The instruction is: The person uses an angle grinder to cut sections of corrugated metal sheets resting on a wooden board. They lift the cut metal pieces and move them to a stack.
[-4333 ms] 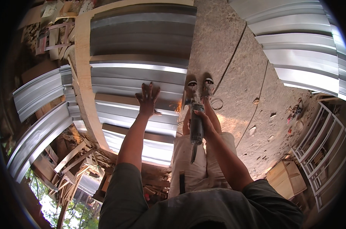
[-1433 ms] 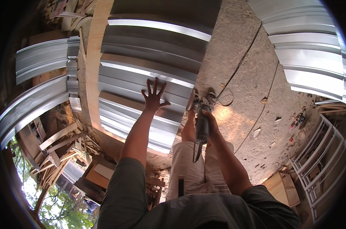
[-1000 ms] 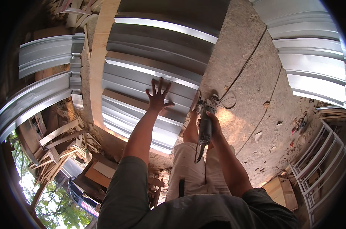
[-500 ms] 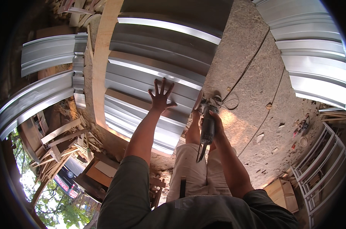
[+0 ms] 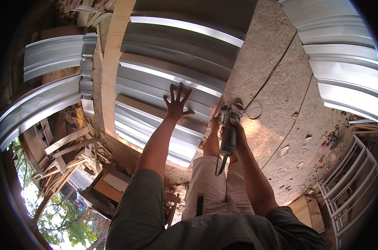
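A ribbed grey metal roofing sheet (image 5: 155, 79) lies before me. My left hand (image 5: 177, 104) rests on it, palm down with the fingers spread. My right hand (image 5: 240, 135) is wrapped round the dark body of an angle grinder (image 5: 228, 137), just past the sheet's right edge. The grinder's disc (image 5: 217, 107) stands at that edge; whether it touches the metal I cannot tell. From the tool's rear end a power cord (image 5: 218, 166) hangs down by my legs.
A pale wooden board (image 5: 110, 83) runs along the sheet's left side. More roofing sheets (image 5: 343, 58) lie at the far right, others (image 5: 43, 104) at the left. Dark cords (image 5: 280, 58) cross the rough floor. Scrap wood (image 5: 64, 171) is piled at left; a white metal frame (image 5: 347, 183) stands at right.
The view has shifted slightly. My left hand stays spread on the sheet, and the grinder remains at its right edge in my right hand. A vehicle at lower left is no longer seen.
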The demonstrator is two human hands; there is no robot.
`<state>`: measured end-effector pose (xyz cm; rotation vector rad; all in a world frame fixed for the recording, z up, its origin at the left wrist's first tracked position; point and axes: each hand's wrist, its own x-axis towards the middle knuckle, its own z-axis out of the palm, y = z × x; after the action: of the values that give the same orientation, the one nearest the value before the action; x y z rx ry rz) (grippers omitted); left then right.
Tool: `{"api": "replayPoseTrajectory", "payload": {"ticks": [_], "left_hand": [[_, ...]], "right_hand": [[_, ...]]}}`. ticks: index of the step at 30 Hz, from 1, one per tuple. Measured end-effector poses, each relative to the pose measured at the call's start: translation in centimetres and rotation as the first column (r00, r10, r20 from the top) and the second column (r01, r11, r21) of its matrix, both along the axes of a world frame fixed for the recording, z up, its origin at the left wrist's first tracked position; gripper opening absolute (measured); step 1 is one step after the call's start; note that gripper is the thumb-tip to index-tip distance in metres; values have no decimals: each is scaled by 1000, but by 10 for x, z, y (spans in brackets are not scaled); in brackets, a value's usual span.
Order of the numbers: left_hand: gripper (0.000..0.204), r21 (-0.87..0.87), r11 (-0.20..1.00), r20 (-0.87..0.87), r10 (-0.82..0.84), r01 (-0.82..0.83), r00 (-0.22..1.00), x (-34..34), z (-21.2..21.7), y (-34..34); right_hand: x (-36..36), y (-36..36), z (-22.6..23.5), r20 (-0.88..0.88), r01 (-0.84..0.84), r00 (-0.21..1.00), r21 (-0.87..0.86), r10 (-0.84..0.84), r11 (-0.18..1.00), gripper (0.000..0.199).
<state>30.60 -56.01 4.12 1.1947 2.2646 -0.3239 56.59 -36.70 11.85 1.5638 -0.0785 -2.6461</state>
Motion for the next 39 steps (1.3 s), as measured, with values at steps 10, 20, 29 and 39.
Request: {"api": "replayPoseTrajectory", "payload": {"ticks": [10, 20, 29, 39], "left_hand": [[124, 10, 1000, 0, 4, -4, 1000, 1, -1, 3], [125, -63, 998, -3, 1, -1, 1000, -1, 4, 3], [124, -8, 1000, -16, -6, 6, 1000, 1, -1, 3], [122, -2, 1000, -39, -22, 22, 999, 1, -5, -1]], "right_hand": [[15, -17, -7, 16, 13, 1000, -19, -13, 1000, 44], [4, -27, 34, 9, -11, 1000, 11, 11, 1000, 43], [33, -56, 7, -9, 95, 995, -263, -100, 960, 32], [43, -75, 12, 18, 45, 999, -220, -43, 974, 37]]}}
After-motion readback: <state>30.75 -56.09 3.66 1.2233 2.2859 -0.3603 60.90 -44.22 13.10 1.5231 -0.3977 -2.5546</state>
